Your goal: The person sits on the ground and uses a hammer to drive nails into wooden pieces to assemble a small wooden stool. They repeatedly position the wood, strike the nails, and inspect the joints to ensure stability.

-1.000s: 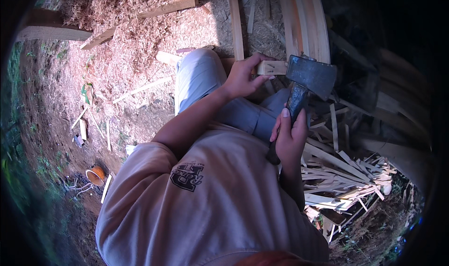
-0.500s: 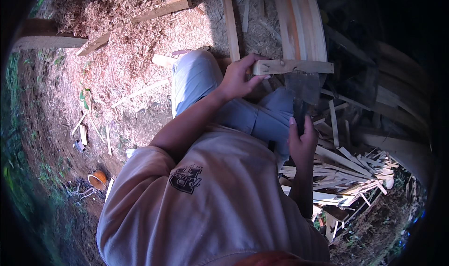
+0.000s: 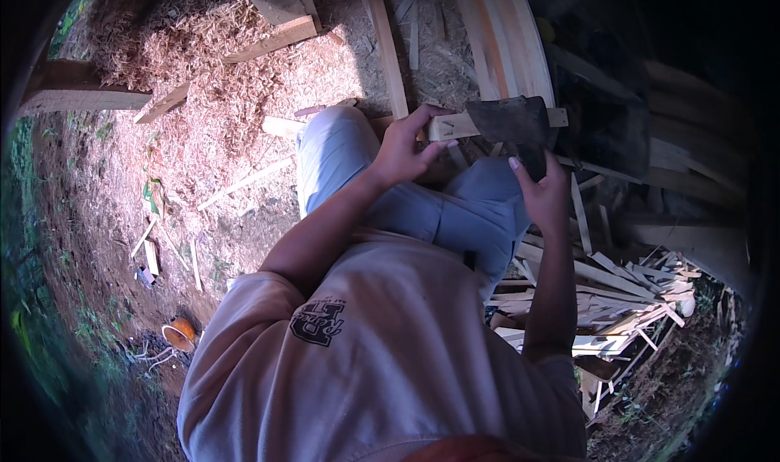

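Observation:
My left hand (image 3: 406,145) is closed on the left end of a short squared piece of wood (image 3: 451,126), thumb below and fingers above. Small dark marks show on the wood near that end. In my right hand (image 3: 548,190) is the dark handle of a broad-bladed chopping tool (image 3: 510,121), shaped much like a cleaver. Its wide dark blade lies across the middle of the piece and hides that part. The right end of the wood sticks out past the blade. Whether the edge touches the wood, I cannot tell.
Long pale boards (image 3: 504,39) run away from me beyond the piece. A heap of split wood strips (image 3: 626,299) lies at my right. Shavings (image 3: 203,64) cover the ground ahead and left. An orange bowl-like container (image 3: 179,334) lies at the left. My bent legs (image 3: 414,210) are beneath my hands.
The chopping tool has risen and turned, its blade now across the wood instead of below it. My right hand has moved up with it. My left hand keeps its hold.

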{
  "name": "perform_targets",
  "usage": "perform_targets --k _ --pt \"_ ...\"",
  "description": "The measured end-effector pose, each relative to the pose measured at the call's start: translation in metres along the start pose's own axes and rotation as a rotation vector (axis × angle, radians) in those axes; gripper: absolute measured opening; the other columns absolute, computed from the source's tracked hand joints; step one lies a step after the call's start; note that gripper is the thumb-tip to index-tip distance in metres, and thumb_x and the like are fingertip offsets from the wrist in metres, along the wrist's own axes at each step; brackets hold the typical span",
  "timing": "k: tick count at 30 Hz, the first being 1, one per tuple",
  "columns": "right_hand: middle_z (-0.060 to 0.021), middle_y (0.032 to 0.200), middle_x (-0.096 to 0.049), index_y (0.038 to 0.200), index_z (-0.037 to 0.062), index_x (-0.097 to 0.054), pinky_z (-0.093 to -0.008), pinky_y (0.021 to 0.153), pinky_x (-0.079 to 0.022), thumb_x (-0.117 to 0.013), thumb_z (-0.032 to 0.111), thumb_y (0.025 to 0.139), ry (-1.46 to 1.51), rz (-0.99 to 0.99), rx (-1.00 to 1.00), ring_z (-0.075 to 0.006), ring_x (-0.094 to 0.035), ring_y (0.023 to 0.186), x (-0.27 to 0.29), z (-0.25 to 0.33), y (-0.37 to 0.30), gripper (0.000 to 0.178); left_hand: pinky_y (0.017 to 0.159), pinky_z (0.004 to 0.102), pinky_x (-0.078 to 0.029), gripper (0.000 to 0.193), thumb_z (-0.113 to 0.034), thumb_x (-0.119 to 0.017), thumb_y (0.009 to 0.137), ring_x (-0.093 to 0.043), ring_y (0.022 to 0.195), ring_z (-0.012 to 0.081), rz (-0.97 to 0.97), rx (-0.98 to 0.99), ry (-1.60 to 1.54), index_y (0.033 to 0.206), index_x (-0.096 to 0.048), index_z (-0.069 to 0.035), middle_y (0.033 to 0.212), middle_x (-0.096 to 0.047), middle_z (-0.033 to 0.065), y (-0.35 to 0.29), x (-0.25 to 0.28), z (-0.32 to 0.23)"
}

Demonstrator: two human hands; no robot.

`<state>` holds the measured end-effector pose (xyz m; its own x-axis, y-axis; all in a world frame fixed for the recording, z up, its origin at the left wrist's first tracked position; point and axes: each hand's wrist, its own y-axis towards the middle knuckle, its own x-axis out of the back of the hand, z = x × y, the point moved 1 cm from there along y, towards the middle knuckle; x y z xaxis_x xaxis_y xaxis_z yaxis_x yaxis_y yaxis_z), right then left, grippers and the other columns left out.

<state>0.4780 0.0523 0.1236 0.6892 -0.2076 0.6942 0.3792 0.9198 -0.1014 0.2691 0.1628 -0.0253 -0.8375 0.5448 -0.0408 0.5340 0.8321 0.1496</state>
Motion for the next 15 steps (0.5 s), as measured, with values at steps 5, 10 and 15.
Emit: perform_targets --k 5,10,15 --pt "-0.0183 0.095 -0.074 0.109 0.0030 -0.071 -0.0424 0.076 -0.056 -0.076 0.005 0.086 -0.402 0.063 0.217 -0.0363 -0.076 0.090 0.019 0.005 0.013 0.024 0.087 0.0366 -0.058 0.044 -0.016 -0.084 0.090 -0.076 0.104 0.0300 -0.022 -0.015 0.041 0.128 -0.063 -0.006 0.111 -0.076 0.0154 -0.002 0.000 0.001" --pt "-0.0163 0.095 -0.074 0.106 0.0077 -0.072 -0.0447 0.073 -0.056 -0.076 0.004 0.080 -0.428 0.068 0.307 -0.0400 -0.073 0.088 0.020 -0.003 0.022 0.026 0.083 0.0363 -0.058 0.044 -0.017 -0.083 0.090 -0.076 0.100 0.0304 -0.012 0.015 0.014 0.127 -0.063 -0.006 0.109 -0.076 0.0159 -0.001 -0.001 -0.002" --pt "-0.0158 0.094 -0.074 0.103 0.0072 -0.072 -0.0458 0.073 -0.056 -0.076 0.005 0.076 -0.471 0.100 0.337 -0.0397 -0.073 0.087 0.023 0.002 0.028 0.028 0.080 0.0363 -0.058 0.044 -0.019 -0.084 0.090 -0.075 0.094 0.0298 -0.029 0.030 0.046 0.126 -0.064 -0.006 0.105 -0.075 0.0150 -0.002 0.000 -0.006"
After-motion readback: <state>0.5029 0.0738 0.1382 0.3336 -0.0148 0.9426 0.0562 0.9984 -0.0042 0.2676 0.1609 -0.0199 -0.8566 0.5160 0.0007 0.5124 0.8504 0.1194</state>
